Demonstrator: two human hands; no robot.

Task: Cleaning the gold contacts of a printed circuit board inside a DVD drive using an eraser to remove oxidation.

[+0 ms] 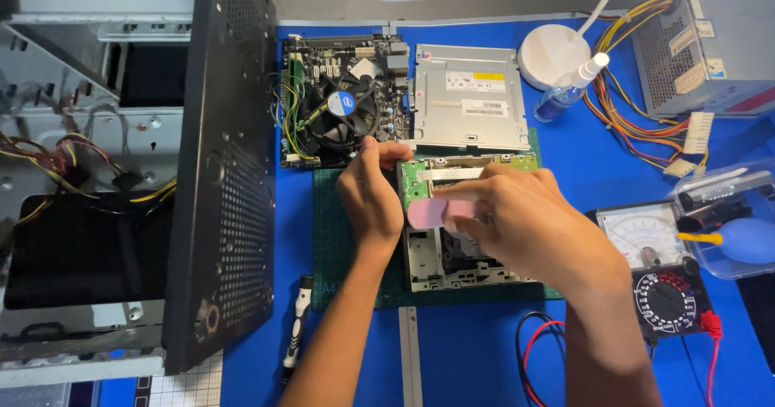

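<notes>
Nearest me, my two forearms rise from the bottom edge toward the opened optical drive (452,253) on the green mat (339,245) mid-desk. Its long axis runs away from me. My left hand (370,197) grips its left edge, fingers curled; my right hand (517,221) pinches a pink eraser (440,211) over the drive's green circuit board (476,169). Open blue desk (468,350) lies below; the motherboard (339,100) crowds above.

Opened optical drive (452,253) lies flat, pink eraser (436,211) over it.
</notes>
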